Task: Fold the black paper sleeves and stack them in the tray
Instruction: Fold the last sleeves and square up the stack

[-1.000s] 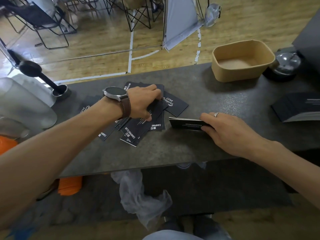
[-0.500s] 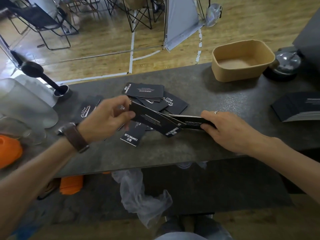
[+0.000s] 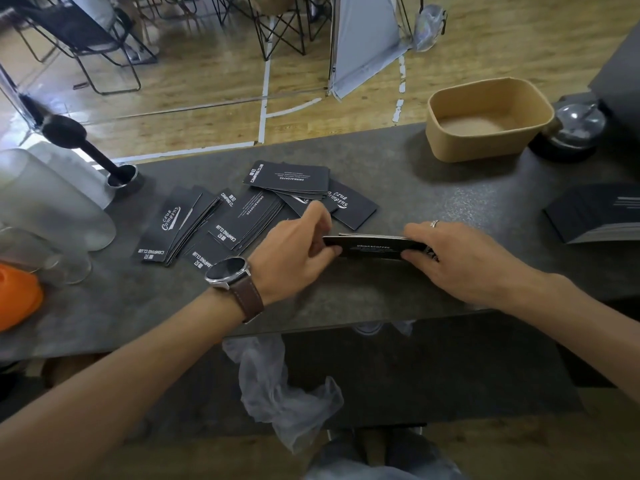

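From the head camera, both hands meet over a small stack of folded sleeves (image 3: 375,247) held just above the dark counter (image 3: 433,188) near its front edge. The left hand (image 3: 298,252) pinches the stack's left end between thumb and curled fingers, a watch (image 3: 227,271) on its wrist. The right hand (image 3: 457,259) grips the right end — thumb underneath, fingers curled over the top (a ring shows on one finger). Behind the left hand, loose black sleeves (image 3: 242,216) lie scattered and overlapping on the counter, white lettering up. The tan tray (image 3: 485,147) sits at the counter's far right edge, well apart from the hands, with nothing black visible inside. Another dark pile (image 3: 595,216) lies at the right border.
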The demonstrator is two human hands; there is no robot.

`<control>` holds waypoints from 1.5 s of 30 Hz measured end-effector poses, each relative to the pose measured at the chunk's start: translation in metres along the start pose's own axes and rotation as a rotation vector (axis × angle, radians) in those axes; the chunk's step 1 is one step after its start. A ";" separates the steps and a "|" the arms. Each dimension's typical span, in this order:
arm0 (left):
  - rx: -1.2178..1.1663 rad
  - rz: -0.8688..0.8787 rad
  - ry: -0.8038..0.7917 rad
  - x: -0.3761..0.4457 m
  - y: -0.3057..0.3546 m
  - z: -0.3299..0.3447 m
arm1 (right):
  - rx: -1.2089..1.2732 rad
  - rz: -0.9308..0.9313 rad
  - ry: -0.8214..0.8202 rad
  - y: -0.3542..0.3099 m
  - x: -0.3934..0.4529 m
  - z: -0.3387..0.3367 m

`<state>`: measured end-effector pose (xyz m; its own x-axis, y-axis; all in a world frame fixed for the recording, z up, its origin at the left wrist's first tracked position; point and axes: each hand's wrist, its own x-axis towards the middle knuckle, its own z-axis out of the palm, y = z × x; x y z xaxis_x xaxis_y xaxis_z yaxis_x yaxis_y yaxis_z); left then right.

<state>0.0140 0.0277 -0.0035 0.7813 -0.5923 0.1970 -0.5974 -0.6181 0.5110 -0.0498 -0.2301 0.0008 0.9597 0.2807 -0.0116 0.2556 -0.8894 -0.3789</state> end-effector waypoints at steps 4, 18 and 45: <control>0.225 0.058 -0.133 0.006 0.008 0.010 | -0.041 -0.018 -0.019 -0.011 0.001 0.004; 0.248 -0.068 -0.136 0.055 -0.036 -0.045 | -0.113 -0.059 0.001 -0.006 0.004 0.004; 0.681 -0.537 -0.331 -0.009 -0.029 -0.055 | -0.075 -0.070 -0.021 -0.002 0.007 0.004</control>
<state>0.0343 0.0795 0.0257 0.9550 -0.1915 -0.2265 -0.2300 -0.9602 -0.1582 -0.0440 -0.2252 -0.0018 0.9368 0.3497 -0.0075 0.3304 -0.8917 -0.3093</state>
